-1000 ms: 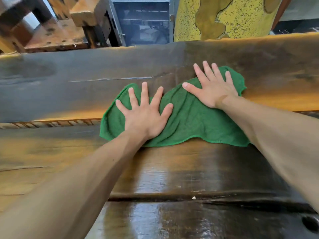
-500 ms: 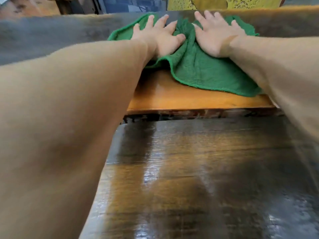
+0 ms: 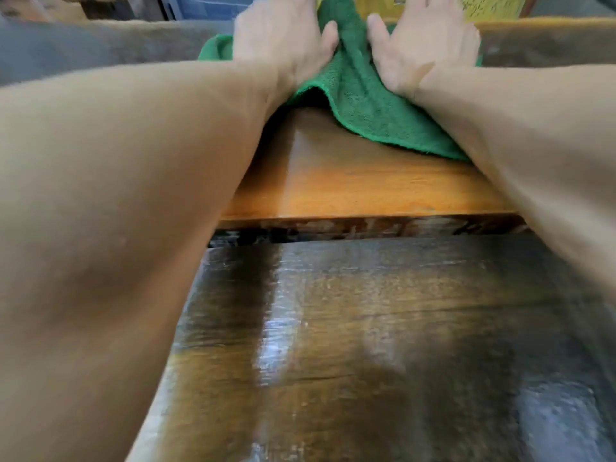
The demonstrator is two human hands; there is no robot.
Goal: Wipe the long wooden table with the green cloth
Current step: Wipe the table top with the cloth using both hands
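Note:
The green cloth lies bunched at the far edge of the long wooden table, its near hem trailing toward me. My left hand presses flat on the cloth's left part. My right hand presses flat on its right part. Both sets of fingertips run past the top of the frame. My two forearms stretch out over the table and hide its left and right sides.
The table is made of planks: a lighter orange board at the far side and a dark glossy one near me, with a rough gap between. A yellow object and a dark cabinet stand beyond the far edge.
Both hands have pushed the cloth away from me to the table's far edge, and it has bunched up between them. My view has dropped lower over the table.

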